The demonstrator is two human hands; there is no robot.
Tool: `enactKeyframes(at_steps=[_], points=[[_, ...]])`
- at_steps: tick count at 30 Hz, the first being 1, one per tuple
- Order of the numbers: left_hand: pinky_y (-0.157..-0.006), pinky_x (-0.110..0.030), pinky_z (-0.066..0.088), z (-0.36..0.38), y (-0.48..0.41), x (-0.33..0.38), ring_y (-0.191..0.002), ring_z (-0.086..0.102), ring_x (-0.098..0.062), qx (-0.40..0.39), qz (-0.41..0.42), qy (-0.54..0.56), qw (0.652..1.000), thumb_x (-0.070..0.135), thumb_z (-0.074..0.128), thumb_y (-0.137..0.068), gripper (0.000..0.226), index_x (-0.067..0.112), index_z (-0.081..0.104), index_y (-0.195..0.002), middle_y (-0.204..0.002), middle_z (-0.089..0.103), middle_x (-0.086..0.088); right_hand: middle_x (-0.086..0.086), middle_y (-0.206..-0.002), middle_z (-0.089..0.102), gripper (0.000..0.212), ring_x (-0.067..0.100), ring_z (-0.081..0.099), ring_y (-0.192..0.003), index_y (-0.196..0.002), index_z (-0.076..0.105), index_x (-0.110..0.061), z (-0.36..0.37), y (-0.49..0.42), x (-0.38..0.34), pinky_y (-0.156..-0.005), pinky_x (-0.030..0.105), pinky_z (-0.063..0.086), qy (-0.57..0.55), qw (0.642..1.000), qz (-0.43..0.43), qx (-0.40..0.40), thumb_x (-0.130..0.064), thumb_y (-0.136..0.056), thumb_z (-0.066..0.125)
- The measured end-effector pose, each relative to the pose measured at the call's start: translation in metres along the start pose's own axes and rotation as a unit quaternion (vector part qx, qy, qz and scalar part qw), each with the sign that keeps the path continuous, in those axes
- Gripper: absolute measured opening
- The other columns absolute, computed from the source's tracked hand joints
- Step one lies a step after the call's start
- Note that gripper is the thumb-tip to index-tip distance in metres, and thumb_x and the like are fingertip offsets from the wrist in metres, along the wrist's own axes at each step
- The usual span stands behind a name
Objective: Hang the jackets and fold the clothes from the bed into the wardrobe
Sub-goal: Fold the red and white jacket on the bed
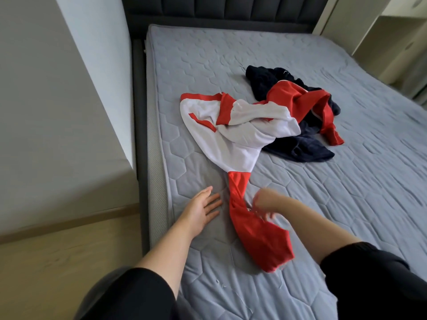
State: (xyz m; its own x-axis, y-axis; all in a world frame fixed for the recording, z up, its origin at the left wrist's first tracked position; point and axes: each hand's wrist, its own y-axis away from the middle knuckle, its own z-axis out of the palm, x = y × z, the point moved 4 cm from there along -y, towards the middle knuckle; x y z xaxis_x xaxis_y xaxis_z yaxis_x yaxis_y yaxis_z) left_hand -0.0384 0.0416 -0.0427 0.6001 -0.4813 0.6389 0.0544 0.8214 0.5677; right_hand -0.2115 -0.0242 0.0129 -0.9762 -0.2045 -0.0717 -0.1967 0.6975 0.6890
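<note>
lying across the near left part of the bed (346,181), a red and white jacket (231,132) trails one red sleeve (258,236) toward the person, twisted partway along. the left hand (201,209) is spread flat with straight fingers, palm down on the grey quilted mattress just left of that sleeve, holding nothing. the right hand (263,204) is blurred at the sleeve's right edge; its fingers seem bent down against the red cloth, but i cannot tell whether they grip it. the jacket's other red sleeve drapes over a crumpled navy garment (298,144) lying behind and to the right, touching it. both forearms are bare below pushed-up black sleeves. a dark padded headboard (231,8) stands at the far end.
</note>
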Motion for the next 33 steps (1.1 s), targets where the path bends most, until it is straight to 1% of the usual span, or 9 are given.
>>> enactKeyframes(at_steps=[3, 6, 8, 12, 16, 20, 24, 29, 33], points=[[-0.08, -0.032, 0.049, 0.0, -0.003, -0.002, -0.104, 0.06, -0.019, 0.004, 0.0, 0.015, 1.0, 0.029, 0.039, -0.1, 0.028, 0.028, 0.047, -0.128, -0.13, 0.056, -0.007, 0.011, -0.099, 0.063, 0.023, 0.025, 0.062, -0.088, -0.111, 0.059, -0.011, -0.024, -0.021, 0.011, -0.066, 0.023, 0.041, -0.331, 0.922, 0.065, 0.188, -0.022, -0.092, 0.051], [-0.079, -0.032, 0.049, -0.001, -0.005, -0.002, -0.104, 0.061, -0.02, 0.007, -0.008, 0.033, 0.999, 0.028, 0.04, -0.1, 0.031, 0.026, 0.046, -0.131, -0.13, 0.056, -0.008, 0.011, -0.09, 0.058, 0.036, 0.021, 0.056, -0.075, -0.117, 0.055, -0.005, -0.014, -0.039, -0.006, -0.064, 0.029, 0.045, -0.642, 0.76, 0.072, 0.071, -0.022, -0.087, 0.066], [-0.079, -0.033, 0.049, -0.002, -0.006, -0.001, -0.105, 0.06, -0.02, 0.009, -0.014, 0.049, 0.999, 0.028, 0.041, -0.1, 0.032, 0.025, 0.047, -0.131, -0.131, 0.056, -0.008, 0.013, -0.099, 0.058, 0.044, 0.023, 0.056, -0.087, -0.122, 0.055, -0.001, -0.014, -0.05, -0.014, -0.073, 0.034, 0.045, -0.67, 0.733, 0.071, 0.087, -0.013, -0.083, 0.071], [-0.08, -0.034, 0.049, -0.005, -0.006, 0.003, -0.111, 0.058, -0.023, 0.017, -0.021, 0.072, 0.997, 0.027, 0.041, -0.1, 0.033, 0.024, 0.047, -0.133, -0.132, 0.055, -0.008, 0.017, -0.102, 0.062, 0.043, 0.027, 0.06, -0.089, -0.115, 0.056, -0.001, -0.033, -0.057, -0.018, -0.071, 0.034, 0.048, -0.607, 0.76, 0.056, 0.224, -0.003, -0.075, 0.073], [-0.082, -0.034, 0.047, -0.011, -0.008, 0.008, -0.112, 0.057, -0.025, 0.036, -0.021, 0.1, 0.994, 0.027, 0.041, -0.1, 0.035, 0.02, 0.046, -0.134, -0.131, 0.056, -0.008, 0.001, -0.068, 0.055, 0.01, 0.016, 0.049, -0.066, -0.083, 0.057, -0.006, -0.05, -0.04, -0.031, -0.052, 0.019, 0.039, -0.436, 0.852, -0.017, 0.29, 0.002, -0.078, 0.063], [-0.083, -0.035, 0.047, -0.011, -0.01, 0.012, -0.1, 0.06, -0.024, 0.058, -0.02, 0.134, 0.989, 0.029, 0.042, -0.099, 0.035, 0.017, 0.05, -0.13, -0.113, 0.063, -0.008, 0.003, -0.07, 0.06, 0.014, 0.013, 0.046, -0.066, -0.073, 0.063, -0.004, -0.022, -0.01, -0.052, -0.051, 0.013, 0.034, -0.119, 0.977, -0.171, 0.032, -0.006, -0.086, 0.057], [-0.091, -0.04, 0.049, -0.01, -0.009, 0.011, -0.106, 0.062, -0.03, 0.079, 0.006, 0.088, 0.993, 0.026, 0.05, -0.096, 0.035, 0.004, 0.063, -0.12, -0.116, 0.065, -0.019, 0.004, -0.101, 0.066, 0.031, 0.008, 0.053, -0.079, -0.115, 0.067, -0.013, 0.014, 0.011, -0.043, -0.067, 0.016, 0.042, 0.061, 0.977, -0.157, -0.131, -0.017, -0.087, 0.057], [-0.093, -0.053, 0.05, -0.023, -0.001, 0.017, -0.101, 0.064, -0.038, 0.148, 0.041, -0.019, 0.988, 0.004, 0.052, -0.088, 0.03, 0.002, 0.062, -0.116, -0.109, 0.066, -0.025, 0.004, -0.059, 0.056, 0.029, 0.014, 0.045, -0.058, -0.053, 0.053, -0.016, -0.006, 0.012, -0.04, -0.06, 0.034, 0.042, -0.091, 0.969, -0.15, 0.172, -0.022, -0.081, 0.058], [-0.077, -0.04, 0.057, -0.028, 0.005, 0.025, -0.096, 0.067, -0.033, 0.16, 0.054, -0.035, 0.985, 0.006, 0.049, -0.088, 0.03, 0.007, 0.066, -0.113, -0.104, 0.069, -0.02, 0.011, -0.072, 0.06, 0.012, 0.025, 0.052, -0.069, -0.071, 0.061, -0.007, -0.029, 0.03, -0.034, -0.062, 0.033, 0.038, -0.17, 0.811, -0.134, 0.543, -0.013, -0.077, 0.069]])
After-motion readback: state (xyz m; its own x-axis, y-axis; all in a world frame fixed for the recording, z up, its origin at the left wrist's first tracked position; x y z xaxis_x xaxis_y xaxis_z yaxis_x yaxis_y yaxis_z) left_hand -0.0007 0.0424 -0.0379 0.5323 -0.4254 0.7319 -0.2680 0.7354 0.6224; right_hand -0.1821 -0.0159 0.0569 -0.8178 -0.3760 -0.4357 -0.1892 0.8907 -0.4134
